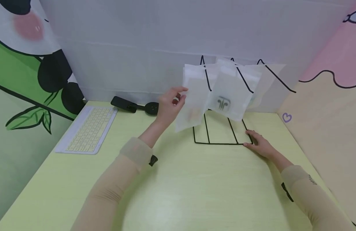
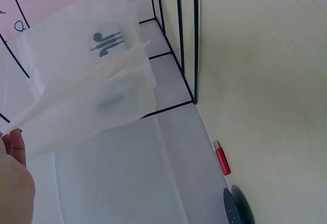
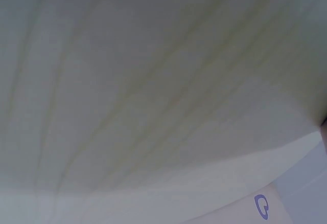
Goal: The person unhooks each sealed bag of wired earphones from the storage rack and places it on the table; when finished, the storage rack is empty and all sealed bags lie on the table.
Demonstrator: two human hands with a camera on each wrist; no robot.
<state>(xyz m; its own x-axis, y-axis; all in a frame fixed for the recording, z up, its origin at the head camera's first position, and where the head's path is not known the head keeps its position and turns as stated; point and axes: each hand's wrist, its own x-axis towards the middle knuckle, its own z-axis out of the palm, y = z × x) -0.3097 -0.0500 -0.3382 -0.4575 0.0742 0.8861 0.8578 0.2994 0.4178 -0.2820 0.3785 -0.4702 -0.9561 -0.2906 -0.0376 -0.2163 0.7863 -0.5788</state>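
A black wire rack stands near the back of the table, its upper wires holding frosted white bags. The left bag has a faint item low inside. Dark earphone shapes show through the middle bag; another bag hangs behind at the right. My left hand is raised beside the left bag, index finger and thumb apart at its edge. In the left wrist view, fingertips meet the bag's corner. My right hand rests at the rack base's front right corner, fingers touching the wires.
A white keyboard lies at the back left. Beside it are a black flat-bladed utensil and a black perforated one. The left wrist view shows a small red stick with a silvery end. A pale wall sheet closes off the back.
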